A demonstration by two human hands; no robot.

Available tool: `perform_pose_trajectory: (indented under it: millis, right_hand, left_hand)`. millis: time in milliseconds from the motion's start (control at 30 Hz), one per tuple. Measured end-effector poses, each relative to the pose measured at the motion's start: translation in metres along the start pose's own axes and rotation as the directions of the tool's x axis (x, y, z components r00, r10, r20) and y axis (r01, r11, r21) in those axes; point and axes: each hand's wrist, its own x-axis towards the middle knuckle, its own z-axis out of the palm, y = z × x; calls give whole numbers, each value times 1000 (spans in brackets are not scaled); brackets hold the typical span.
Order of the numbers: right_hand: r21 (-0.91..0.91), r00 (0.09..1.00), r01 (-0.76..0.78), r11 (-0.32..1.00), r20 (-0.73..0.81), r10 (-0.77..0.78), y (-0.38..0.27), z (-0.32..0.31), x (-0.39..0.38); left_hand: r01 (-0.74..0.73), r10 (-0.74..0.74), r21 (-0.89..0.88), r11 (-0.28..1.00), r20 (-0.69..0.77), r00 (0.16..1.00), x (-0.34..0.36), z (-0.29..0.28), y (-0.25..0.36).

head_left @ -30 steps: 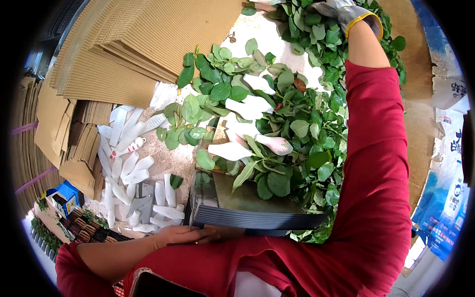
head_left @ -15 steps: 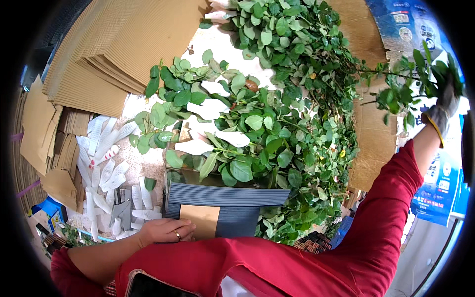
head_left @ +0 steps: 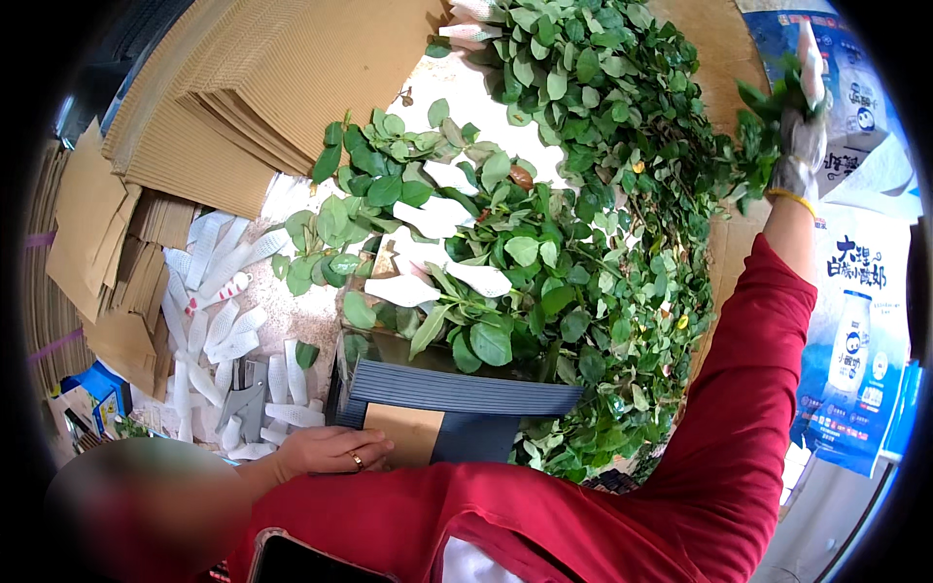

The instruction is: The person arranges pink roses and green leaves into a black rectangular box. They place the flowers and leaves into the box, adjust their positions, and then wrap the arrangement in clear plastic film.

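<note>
Leafy stems (head_left: 768,126), gripped in the closed fingers of the gloved right hand (head_left: 799,155), raised at the upper right, beyond the far right edge of the leaf heap. The red sleeve (head_left: 748,389) runs from the lower edge up to that hand.

Leaf heap (head_left: 583,194): green stems piled across the middle of the table (head_left: 466,87), from its far edge down to the near edge. White net sleeves (head_left: 428,216) cover buds (head_left: 465,33) lying among the leaves.

Grey slatted tray (head_left: 457,389), at the near edge, just under the heap. The bare left hand (head_left: 330,452), wearing a ring, rests beside the tray's near left corner, fingers loosely curled and flat, gripping nothing.

More loose net sleeves (head_left: 209,330) lie at the left of the tray, with grey shears (head_left: 241,398) among them. Stacked corrugated cardboard sheets (head_left: 262,78) fill the far left corner.
</note>
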Motion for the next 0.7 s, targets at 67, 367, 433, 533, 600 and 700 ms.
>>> perform_pose_trajectory:
  millis: [67,367,433,533,600,700]
  right_hand:
    - [426,975,105,899,-221,-9,-23,0,9]
    - [-126,972,-172,977,-184,148,-143,-253,23]
    - [73,985,-151,986,-77,156,-168,-295,11]
    - [280,985,-171,945,80,154,-223,-347,-18]
    - [222,963,-235,946,184,196,-270,-350,-69]
    - [-85,864,-202,976,454,219,-350,-316,-188]
  left_hand:
    - [16,-15,23,1000,-27,1000,1,3,4]
    - [39,-13,228,973,-118,993,2,8,5]
    - [-238,296,393,888,-94,951,13,2,-4]
    - [-233,283,346,909,-100,954,28,-6,6]
    - [-199,255,304,932,-156,954,31,-8,15]
    - [-233,273,212,949,-184,944,34,-6,9]
